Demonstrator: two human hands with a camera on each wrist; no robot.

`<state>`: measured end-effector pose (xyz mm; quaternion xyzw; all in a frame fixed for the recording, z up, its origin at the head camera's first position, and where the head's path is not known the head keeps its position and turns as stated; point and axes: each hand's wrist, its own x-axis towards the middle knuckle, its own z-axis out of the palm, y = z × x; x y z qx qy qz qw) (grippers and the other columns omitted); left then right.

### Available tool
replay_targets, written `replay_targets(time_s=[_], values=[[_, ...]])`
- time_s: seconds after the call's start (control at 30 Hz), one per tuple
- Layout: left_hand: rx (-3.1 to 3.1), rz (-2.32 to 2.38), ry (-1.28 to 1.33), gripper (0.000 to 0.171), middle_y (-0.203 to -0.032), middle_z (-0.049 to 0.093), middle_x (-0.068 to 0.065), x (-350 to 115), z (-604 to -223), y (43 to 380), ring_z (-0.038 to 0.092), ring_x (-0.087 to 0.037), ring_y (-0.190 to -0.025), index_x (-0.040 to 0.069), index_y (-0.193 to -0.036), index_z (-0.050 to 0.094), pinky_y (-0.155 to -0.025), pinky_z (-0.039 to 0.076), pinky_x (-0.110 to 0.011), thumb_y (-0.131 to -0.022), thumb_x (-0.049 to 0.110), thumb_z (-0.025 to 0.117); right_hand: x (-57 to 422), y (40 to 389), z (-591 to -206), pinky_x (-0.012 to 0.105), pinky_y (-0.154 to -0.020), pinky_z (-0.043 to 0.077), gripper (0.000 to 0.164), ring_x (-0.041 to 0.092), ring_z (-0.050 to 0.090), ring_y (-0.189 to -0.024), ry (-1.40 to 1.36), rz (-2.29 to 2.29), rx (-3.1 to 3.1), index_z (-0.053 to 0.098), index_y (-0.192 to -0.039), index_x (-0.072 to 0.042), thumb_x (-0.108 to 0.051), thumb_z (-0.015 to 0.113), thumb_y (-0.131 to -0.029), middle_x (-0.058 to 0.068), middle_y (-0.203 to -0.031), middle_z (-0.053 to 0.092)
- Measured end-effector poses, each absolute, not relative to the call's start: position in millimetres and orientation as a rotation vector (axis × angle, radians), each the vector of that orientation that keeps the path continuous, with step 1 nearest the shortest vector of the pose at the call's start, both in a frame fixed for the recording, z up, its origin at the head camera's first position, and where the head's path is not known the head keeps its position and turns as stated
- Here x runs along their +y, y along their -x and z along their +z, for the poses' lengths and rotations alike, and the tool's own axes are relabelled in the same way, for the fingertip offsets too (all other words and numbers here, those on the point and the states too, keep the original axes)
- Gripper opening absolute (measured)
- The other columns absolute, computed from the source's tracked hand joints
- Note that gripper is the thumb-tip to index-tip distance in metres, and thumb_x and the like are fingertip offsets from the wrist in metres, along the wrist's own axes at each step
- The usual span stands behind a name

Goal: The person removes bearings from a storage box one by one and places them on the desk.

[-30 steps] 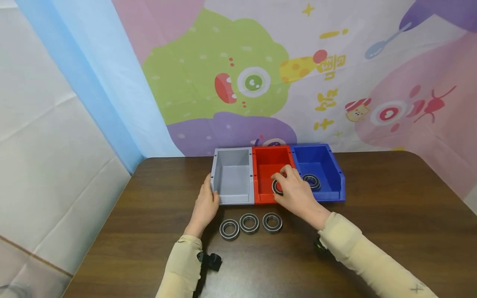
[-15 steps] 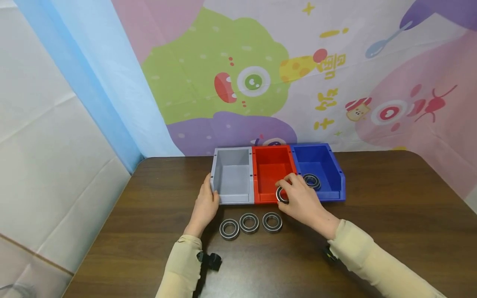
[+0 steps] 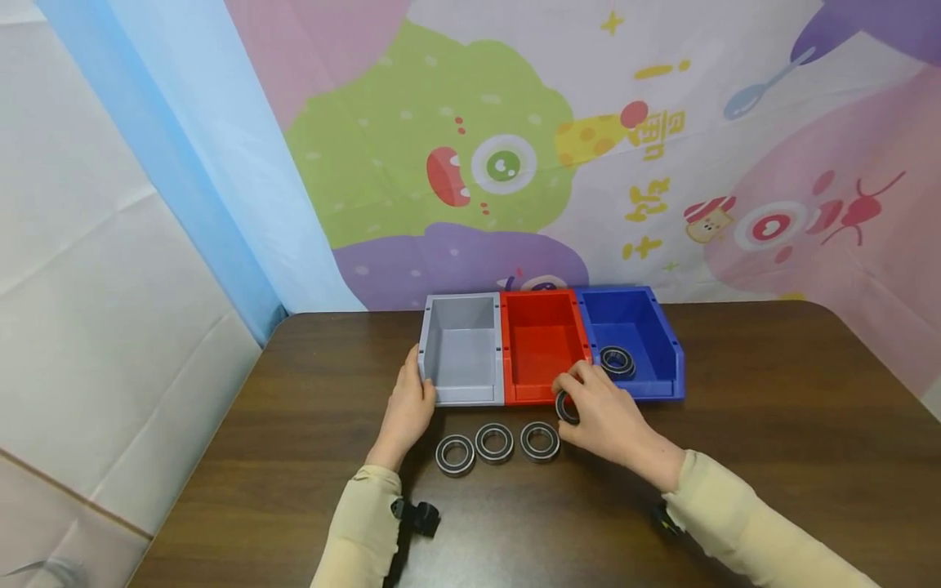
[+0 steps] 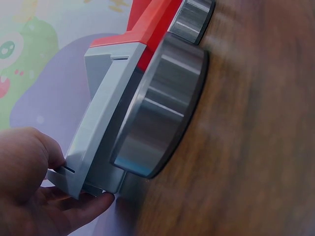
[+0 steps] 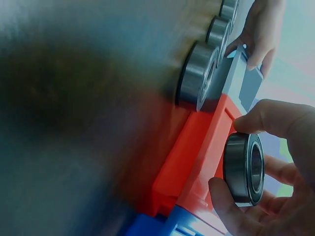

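Note:
My right hand (image 3: 606,416) pinches a ball bearing (image 5: 243,169) between thumb and fingers, just off the front lip of the red bin (image 3: 544,351). Much of that bearing is hidden by the fingers in the head view. With thumb and fingers, my left hand (image 3: 408,408) grips the front left corner of the grey bin (image 4: 101,115). Three loose bearings stand out in front of the bins: a left one (image 3: 455,456), a middle one (image 3: 494,443) and a right one (image 3: 540,442). Inside the blue bin (image 3: 665,343) lies a bearing (image 3: 617,363), possibly stacked on another.
The three bins stand side by side against a patterned cloth backdrop (image 3: 456,122) at the back of the brown table (image 3: 772,425). A pale panel (image 3: 110,286) closes off the left. A small black camera (image 3: 422,518) sits on the left wrist.
My right hand has drawn back from inside the red bin, towards the front and slightly right, still holding the bearing. The left hand keeps its place on the grey bin.

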<state>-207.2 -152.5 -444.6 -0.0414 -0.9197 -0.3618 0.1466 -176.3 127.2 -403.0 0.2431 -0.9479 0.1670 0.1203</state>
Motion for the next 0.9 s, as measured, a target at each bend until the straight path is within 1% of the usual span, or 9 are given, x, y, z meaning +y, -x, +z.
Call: replay_targets(time_s=[0.2, 0.33, 0.5, 0.7, 0.9], values=[[-2.625, -1.042, 0.123, 0.058, -0.128, 0.044, -0.026, -152, -444, 207, 0.051, -0.041, -0.107, 0.003, -0.141, 0.024, -0.083, 0.043, -0.053, -0.087, 0.006, 0.045, 130, 172, -409, 0.028, -0.052, 0.044, 0.031, 0.018, 0.048, -0.083, -0.737, 0.466, -2.792, 0.060, -0.090, -0.016, -0.020, 0.072, -0.062, 0.001, -0.090, 0.049], [-2.621, -1.034, 0.126, 0.058, -0.127, 0.044, -0.026, -152, -445, 207, 0.052, -0.042, -0.105, 0.002, -0.140, 0.024, -0.082, 0.043, -0.053, -0.086, 0.006, 0.045, 131, 170, -413, 0.028, -0.053, 0.043, 0.031, 0.018, 0.049, -0.082, -0.755, 0.450, -2.803, 0.059, -0.088, -0.017, -0.020, 0.072, -0.059, 0.000, -0.087, 0.048], [-2.628, -1.044, 0.110, 0.058, -0.128, 0.044, -0.026, -152, -445, 207, 0.051, -0.042, -0.106, 0.003, -0.141, 0.024, -0.083, 0.043, -0.053, -0.087, 0.007, 0.045, 131, 167, -418, 0.028, -0.053, 0.043, 0.032, 0.017, 0.048, -0.081, -0.774, 0.447, -2.840, 0.060, -0.089, -0.017, -0.021, 0.072, -0.060, 0.000, -0.087, 0.048], [-2.633, -1.049, 0.112, 0.058, -0.128, 0.044, -0.026, -152, -446, 208, 0.051, -0.042, -0.106, 0.003, -0.141, 0.024, -0.083, 0.043, -0.053, -0.087, 0.007, 0.045, 132, 165, -424, 0.027, -0.054, 0.042, 0.034, 0.016, 0.047, -0.079, -0.793, 0.445, -2.875, 0.061, -0.092, -0.015, -0.020, 0.072, -0.060, -0.001, -0.086, 0.049], [-2.633, -1.048, 0.107, 0.058, -0.128, 0.044, -0.025, -152, -446, 208, 0.052, -0.042, -0.105, 0.004, -0.141, 0.024, -0.083, 0.043, -0.053, -0.087, 0.007, 0.045, 135, 165, -429, 0.029, -0.054, 0.041, 0.035, 0.018, 0.049, -0.079, -0.807, 0.414, -2.848, 0.062, -0.090, -0.015, -0.018, 0.072, -0.057, -0.001, -0.086, 0.051]])
